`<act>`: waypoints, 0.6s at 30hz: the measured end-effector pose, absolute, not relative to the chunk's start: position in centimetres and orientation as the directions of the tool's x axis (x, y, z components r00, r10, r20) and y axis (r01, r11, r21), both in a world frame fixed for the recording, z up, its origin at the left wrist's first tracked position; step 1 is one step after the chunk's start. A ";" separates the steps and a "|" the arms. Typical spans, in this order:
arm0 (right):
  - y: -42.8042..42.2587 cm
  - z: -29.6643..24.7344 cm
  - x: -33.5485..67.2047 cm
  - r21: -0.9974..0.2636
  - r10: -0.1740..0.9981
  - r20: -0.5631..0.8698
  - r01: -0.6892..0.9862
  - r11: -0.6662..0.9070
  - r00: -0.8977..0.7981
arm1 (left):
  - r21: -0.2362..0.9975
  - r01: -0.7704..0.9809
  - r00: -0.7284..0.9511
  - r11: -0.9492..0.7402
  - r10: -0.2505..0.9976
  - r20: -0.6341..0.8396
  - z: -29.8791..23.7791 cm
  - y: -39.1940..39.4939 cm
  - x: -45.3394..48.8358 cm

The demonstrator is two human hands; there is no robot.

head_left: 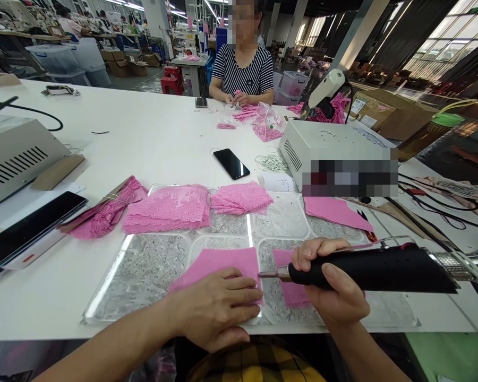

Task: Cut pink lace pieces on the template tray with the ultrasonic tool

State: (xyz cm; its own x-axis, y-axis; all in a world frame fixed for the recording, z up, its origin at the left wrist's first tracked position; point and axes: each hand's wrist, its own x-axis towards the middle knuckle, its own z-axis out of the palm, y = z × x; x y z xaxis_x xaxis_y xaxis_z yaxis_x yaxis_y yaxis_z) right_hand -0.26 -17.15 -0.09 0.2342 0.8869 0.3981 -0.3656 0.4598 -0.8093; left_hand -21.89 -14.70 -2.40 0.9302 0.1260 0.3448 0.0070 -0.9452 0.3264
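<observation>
My left hand [217, 307] lies flat, fingers together, pressing down a pink fabric piece [219, 263] on a clear glass plate [143, 270]. My right hand [334, 281] is wrapped round a black handheld cutting tool [374, 268]. The tool's metal tip [269, 274] points left and meets the right edge of that fabric piece. A second pink fabric piece [290, 292] lies under the tool. Stacks of pink lace [169, 208] [241, 198] rest at the plate's far side.
A white machine box [334, 154] stands at the right, a grey unit [11, 154] at the left. Two black phones [231, 163] [27, 228] lie on the white table [143, 132]. A person in a striped shirt [242, 71] works with pink pieces across the table. Cables trail at right.
</observation>
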 end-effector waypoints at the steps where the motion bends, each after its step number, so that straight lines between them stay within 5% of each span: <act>1: -17.1 -0.1 -0.3 -0.810 0.887 0.401 -0.365 0.460 0.229 | 0.327 0.007 0.930 -0.945 0.126 0.345 -2.4 -14.7 -21.9; 11: -17.0 0.5 2.1 -0.802 0.838 0.383 -0.309 0.511 0.389 | 0.359 0.023 0.915 -0.933 0.164 0.368 -1.7 -15.1 -21.9; 18: -16.0 0.7 4.4 -0.792 0.766 0.363 -0.258 0.554 0.531 | 0.256 0.289 0.848 -0.923 0.370 0.378 -0.8 -18.2 -18.8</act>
